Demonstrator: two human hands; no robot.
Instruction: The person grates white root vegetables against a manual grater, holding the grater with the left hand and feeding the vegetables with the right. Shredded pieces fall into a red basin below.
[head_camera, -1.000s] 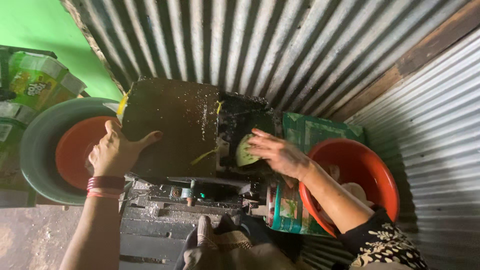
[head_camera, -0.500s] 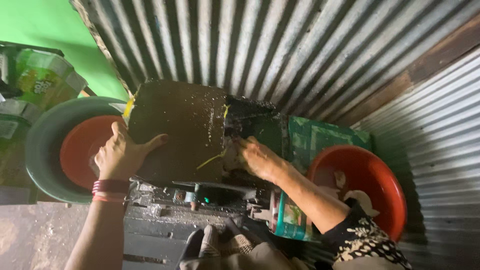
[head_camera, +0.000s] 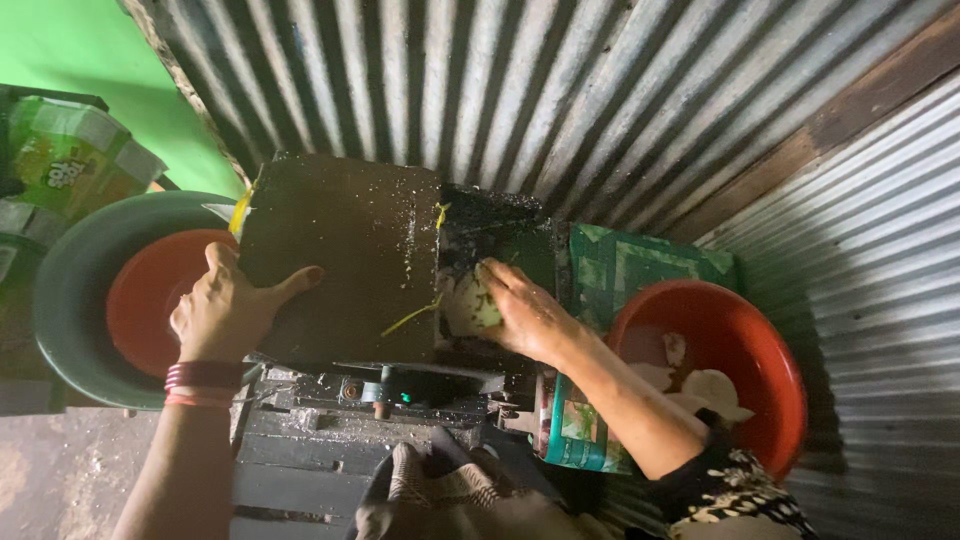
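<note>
A dark, dirty metal machine (head_camera: 345, 255) with a flat boxy cover stands in front of me. My left hand (head_camera: 228, 308) rests on the cover's left edge, fingers spread over it. My right hand (head_camera: 525, 315) presses a pale, greenish-white piece of vegetable (head_camera: 470, 305) into the machine's opening on the right side of the cover. A thin yellow-green strip hangs at the cover's edge beside that piece.
An orange bowl (head_camera: 140, 300) sits inside a larger green basin (head_camera: 70, 290) at the left. A red bowl (head_camera: 760, 350) with pale pieces stands at the right on a green printed tin (head_camera: 620, 270). Corrugated metal walls (head_camera: 560, 90) close in behind and at the right.
My right hand has pushed the pale piece leftward into the machine's opening. My left hand stays on the cover's left edge.
</note>
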